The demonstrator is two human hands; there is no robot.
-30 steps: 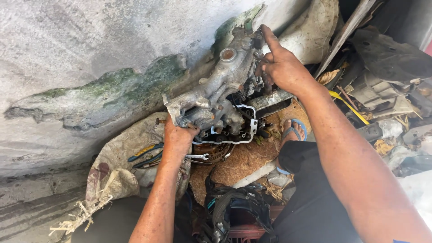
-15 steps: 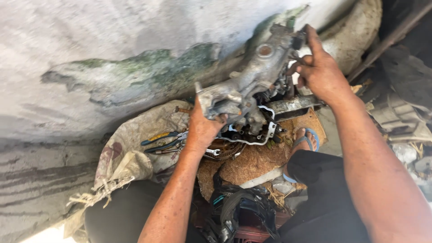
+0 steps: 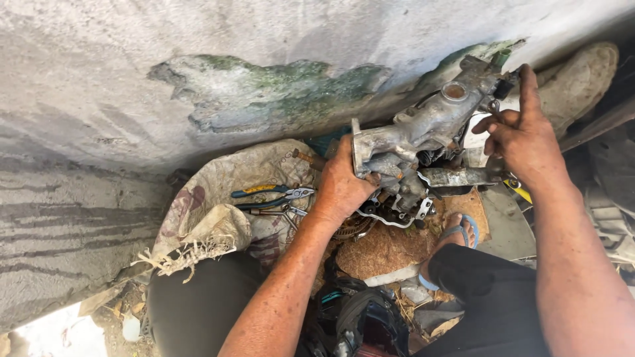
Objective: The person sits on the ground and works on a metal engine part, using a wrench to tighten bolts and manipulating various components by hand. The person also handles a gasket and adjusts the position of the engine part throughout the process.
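A grimy grey cast-metal engine part (image 3: 423, 129) with a round port on top is held up in front of a concrete wall. My left hand (image 3: 340, 185) grips its lower left end from below. My right hand (image 3: 522, 135) is at its upper right end, fingers pinched on a small fitting there, index finger pointing up. A flat metal bracket (image 3: 460, 177) sticks out to the right under the part. A white gasket (image 3: 397, 215) hangs under it.
Pliers with blue and yellow handles (image 3: 271, 193) and other tools lie on a worn sack (image 3: 218, 198) at the left. A foot in a blue sandal (image 3: 456, 235) rests on brown matting. Dark parts (image 3: 360, 317) lie between my legs. The stained wall (image 3: 264, 79) fills the top.
The view has shifted so the part and both hands now sit further right. My hands keep their grip on the part; the sack and pliers have come more into sight.
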